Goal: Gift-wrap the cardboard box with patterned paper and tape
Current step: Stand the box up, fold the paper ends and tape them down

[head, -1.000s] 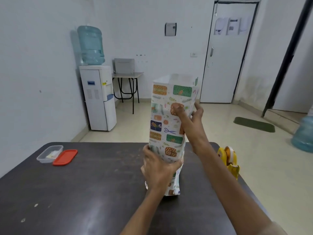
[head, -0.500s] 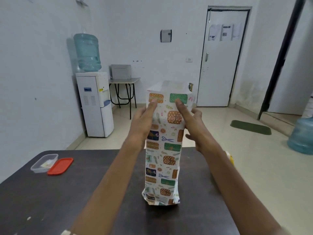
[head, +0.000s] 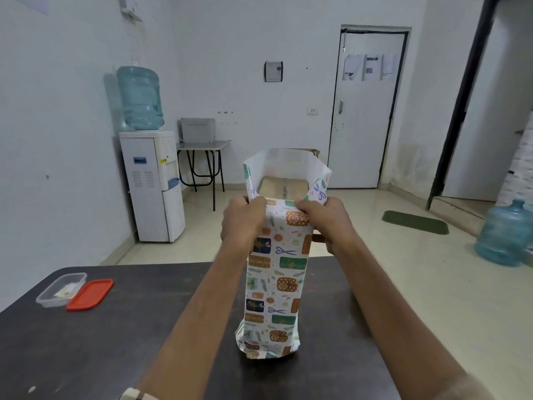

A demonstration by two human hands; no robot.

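Cardboard box (head: pixel 284 186), brown, stands upright on dark table (head: pixel 115 327), sleeved in white patterned wrapping paper (head: pixel 272 281); box top shows inside open paper collar. Left hand (head: pixel 243 220) and right hand (head: pixel 324 219) both pinch paper's near top edge, folding it down. Clear plastic container (head: pixel 59 290) and red lid (head: pixel 90 294) lie far left.

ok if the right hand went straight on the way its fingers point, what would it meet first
The right hand would likely meet the left hand across the folded edge of the patterned paper; depth is unclear.
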